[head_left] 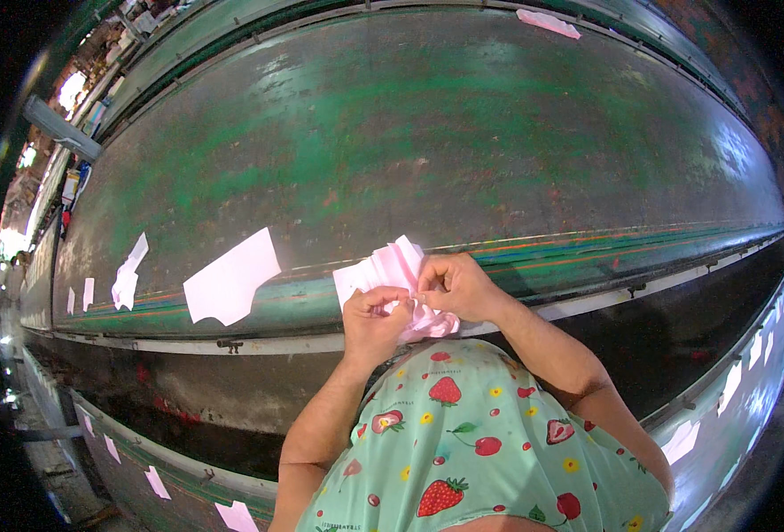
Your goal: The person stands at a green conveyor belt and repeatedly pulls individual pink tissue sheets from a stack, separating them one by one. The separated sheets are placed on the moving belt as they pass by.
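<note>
Long green-and-grey worn table, runs across most of the view; its near edge with coloured lines is just in front of the person. Mint-green garment with strawberry and cherry print, worn by the person, below the table edge. Pale pink bundle of layered, cloth-like pieces: at the table's near edge, fanned flat toward the far side, crumpled toward the body. Pale pink flat panel with a curved cut-out, lying left of the bundle, apart from it.

Left hand: thumb and fingers clamped on the bundle's near left part. Right hand: fingertips pinched together on its right side, close to the left fingers. Layers pinched: too small to tell.

Small pale pink irregular piece, further left; narrow pale pink strip beyond that.

Step in hand, my read: fingertip separating of layers. Next move calls for a light pinch on one layer, left hand steadying the rest.
</note>
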A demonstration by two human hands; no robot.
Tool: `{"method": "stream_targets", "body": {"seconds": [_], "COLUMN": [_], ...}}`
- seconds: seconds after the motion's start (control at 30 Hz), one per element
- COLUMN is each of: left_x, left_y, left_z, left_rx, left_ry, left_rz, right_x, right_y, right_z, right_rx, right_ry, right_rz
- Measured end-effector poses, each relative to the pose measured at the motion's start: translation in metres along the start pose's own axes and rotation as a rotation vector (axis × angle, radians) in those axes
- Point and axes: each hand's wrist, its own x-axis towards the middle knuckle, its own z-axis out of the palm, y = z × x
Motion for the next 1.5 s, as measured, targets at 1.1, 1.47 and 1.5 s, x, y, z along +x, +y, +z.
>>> {"method": "stream_targets", "body": {"seconds": [1.1, 1.47, 1.5], "left_x": [0.012, -0.025, -0.029], "left_y": [0.001, 0.047, 0.048], "left_z": [-0.038, -0.212, -0.218], "left_rx": [-0.274, -0.991, -1.010], "left_ry": [0.153, 0.131, 0.154], "left_rz": [-0.165, 0.257, 0.280], "right_x": [0.011, -0.003, -0.003], "right_y": [0.033, -0.081, -0.095], "right_z": [0.021, -0.108, -0.110], "right_rx": [0.373, 0.331, 0.285], "right_ry": [0.401, 0.844, 0.810], "right_rz": [0.034, -0.359, -0.387]}}
